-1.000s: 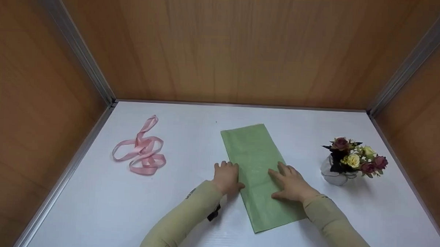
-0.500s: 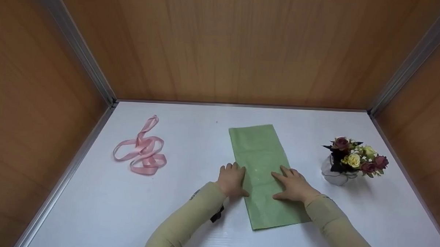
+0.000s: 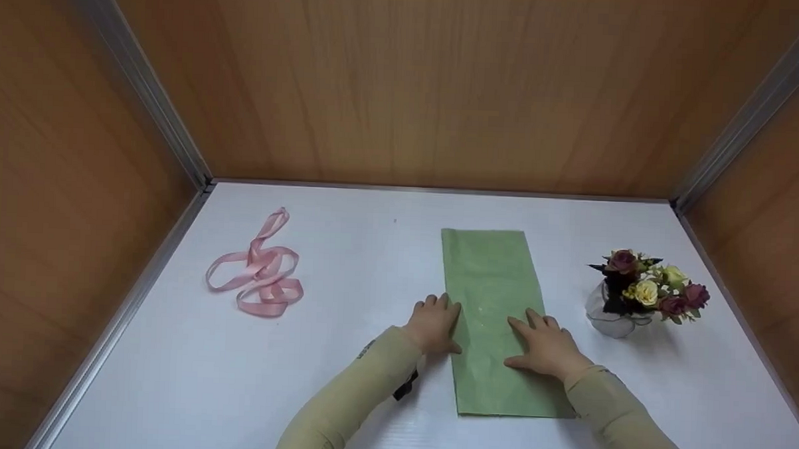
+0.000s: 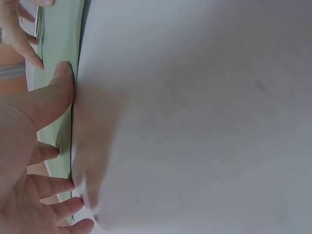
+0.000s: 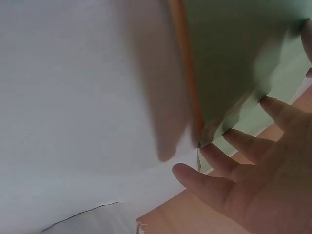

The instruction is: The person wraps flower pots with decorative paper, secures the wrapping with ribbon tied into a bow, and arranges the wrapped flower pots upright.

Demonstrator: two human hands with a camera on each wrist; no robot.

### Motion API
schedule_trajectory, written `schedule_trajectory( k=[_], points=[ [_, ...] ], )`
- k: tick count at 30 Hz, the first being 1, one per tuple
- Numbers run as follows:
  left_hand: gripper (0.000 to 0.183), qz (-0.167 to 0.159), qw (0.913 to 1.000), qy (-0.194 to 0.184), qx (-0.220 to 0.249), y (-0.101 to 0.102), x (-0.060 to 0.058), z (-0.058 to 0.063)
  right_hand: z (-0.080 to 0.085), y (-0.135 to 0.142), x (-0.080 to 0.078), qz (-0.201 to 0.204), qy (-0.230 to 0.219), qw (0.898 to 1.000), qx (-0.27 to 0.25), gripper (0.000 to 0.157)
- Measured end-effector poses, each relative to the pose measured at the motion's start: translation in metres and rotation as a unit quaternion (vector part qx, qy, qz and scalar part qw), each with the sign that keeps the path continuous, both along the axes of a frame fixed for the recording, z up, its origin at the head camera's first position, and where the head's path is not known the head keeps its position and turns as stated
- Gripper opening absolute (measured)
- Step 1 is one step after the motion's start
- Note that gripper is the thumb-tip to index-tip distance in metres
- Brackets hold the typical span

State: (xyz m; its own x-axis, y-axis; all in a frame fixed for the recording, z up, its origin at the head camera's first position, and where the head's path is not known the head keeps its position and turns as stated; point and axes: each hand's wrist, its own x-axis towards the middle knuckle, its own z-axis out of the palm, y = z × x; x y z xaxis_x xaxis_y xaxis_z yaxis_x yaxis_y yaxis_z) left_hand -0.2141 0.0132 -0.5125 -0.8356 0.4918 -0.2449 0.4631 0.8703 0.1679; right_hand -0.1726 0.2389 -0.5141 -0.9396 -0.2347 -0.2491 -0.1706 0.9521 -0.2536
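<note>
A folded green sheet [image 3: 494, 274], looking like wrapping paper or cloth, lies flat on the white table. Its long sides run nearly straight away from me in the head view. My left hand [image 3: 434, 324] rests at its left edge, with thumb and fingertips on the green border; the left wrist view has the thumb [image 4: 61, 90] lying on that edge. My right hand [image 3: 547, 346] is spread over the sheet's right half, thumb and fingers apart. In the right wrist view the right fingers [image 5: 246, 146] reach across the sheet's right edge, fingertips touching it.
A loosely looped pink ribbon [image 3: 263, 273] lies at the left of the table [image 3: 234, 378]. On the right stands a white pot [image 3: 612, 318] with artificial roses [image 3: 646, 291] leaning right. Wooden panels [image 3: 404, 85] enclose the back and both sides.
The green sheet has turned from a slant to nearly straight, its far end shifting right. Both hands have moved slightly right along with it, the left more than the right.
</note>
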Motion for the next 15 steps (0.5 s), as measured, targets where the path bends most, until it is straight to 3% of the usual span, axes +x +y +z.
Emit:
schedule_trajectory(
  k=[7, 15],
  points=[
    [0.065, -0.061, 0.9966, 0.033, -0.046, 0.016, 0.011, 0.001, 0.001, 0.013, 0.007, 0.000, 0.006, 1.000, 0.003, 0.081],
    [0.067, -0.073, 0.9947, 0.032, -0.065, 0.027, 0.022, 0.000, 0.001, 0.025, 0.019, 0.000, 0.021, 1.000, 0.020, 0.082]
  ],
)
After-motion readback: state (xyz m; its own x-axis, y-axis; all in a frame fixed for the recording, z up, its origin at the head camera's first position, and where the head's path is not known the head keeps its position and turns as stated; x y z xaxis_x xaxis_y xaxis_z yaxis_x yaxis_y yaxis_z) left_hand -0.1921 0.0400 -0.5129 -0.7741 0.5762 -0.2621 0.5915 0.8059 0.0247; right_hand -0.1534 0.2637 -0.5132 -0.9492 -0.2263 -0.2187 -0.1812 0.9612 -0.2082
